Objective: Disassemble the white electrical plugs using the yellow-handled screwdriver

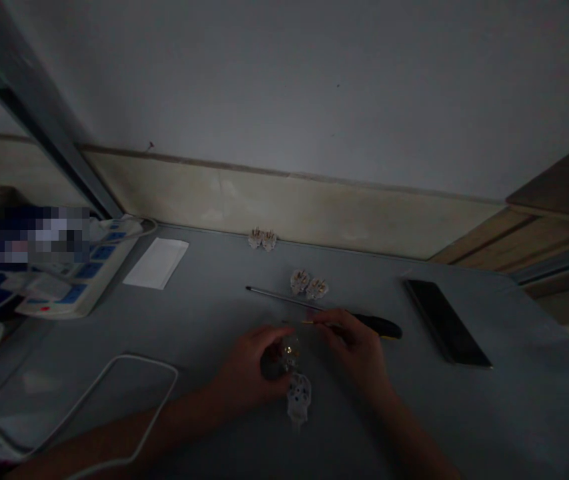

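My left hand is curled around a small plug part with a brass glint, held just above the grey table. My right hand pinches a thin yellowish stick-like piece that points left toward the plug part. A white plug cover lies flat just below my left hand. A long screwdriver with a black handle lies behind my hands, its handle beside my right hand.
Two pairs of white plugs sit farther back near the wall. A dark phone lies at right. A white power strip with blue buttons, a paper slip and a white cable occupy the left.
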`<control>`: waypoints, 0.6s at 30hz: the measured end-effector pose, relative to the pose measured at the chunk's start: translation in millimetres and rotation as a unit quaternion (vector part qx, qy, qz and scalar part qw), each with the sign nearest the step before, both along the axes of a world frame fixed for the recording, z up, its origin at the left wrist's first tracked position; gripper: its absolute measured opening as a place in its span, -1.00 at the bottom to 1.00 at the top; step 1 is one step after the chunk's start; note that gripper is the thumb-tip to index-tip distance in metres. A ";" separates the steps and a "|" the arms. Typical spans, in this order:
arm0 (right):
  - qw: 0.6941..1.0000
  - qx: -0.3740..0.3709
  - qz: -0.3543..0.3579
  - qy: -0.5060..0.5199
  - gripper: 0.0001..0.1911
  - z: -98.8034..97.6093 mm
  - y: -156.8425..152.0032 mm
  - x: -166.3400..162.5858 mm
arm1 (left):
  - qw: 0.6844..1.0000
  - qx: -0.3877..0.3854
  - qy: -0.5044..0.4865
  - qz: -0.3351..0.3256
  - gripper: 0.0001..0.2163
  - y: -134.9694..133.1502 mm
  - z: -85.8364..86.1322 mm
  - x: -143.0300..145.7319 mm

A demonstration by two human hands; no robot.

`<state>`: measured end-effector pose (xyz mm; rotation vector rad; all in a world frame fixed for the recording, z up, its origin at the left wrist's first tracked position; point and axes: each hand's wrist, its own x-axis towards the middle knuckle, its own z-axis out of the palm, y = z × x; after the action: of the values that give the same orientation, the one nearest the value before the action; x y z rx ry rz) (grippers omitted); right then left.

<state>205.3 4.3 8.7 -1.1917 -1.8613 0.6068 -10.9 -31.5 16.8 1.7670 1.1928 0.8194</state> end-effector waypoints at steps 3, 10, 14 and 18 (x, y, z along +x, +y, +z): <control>1.000 -0.009 -0.021 -0.016 -0.92 -7.9 3.8 -2.4 | 1.000 -0.016 -0.013 0.015 -0.48 -1.5 -1.5 0.1; 0.999 0.031 0.003 -0.029 -0.93 -9.2 4.2 -6.8 | 0.998 -0.005 -0.025 0.051 -0.50 -2.0 -2.9 1.5; 0.996 0.062 0.055 -0.018 -0.96 -0.8 -1.7 -9.7 | 0.998 -0.007 -0.028 0.056 -0.49 -1.1 -6.2 1.5; 0.990 0.107 0.089 -0.015 -0.95 -2.3 -6.6 -14.5 | 0.998 0.006 -0.019 0.063 -0.47 -2.7 -9.2 1.9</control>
<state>190.8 -2.3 6.4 -0.9054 -2.0168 0.4732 -8.9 -34.2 7.6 1.6925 1.2873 0.9314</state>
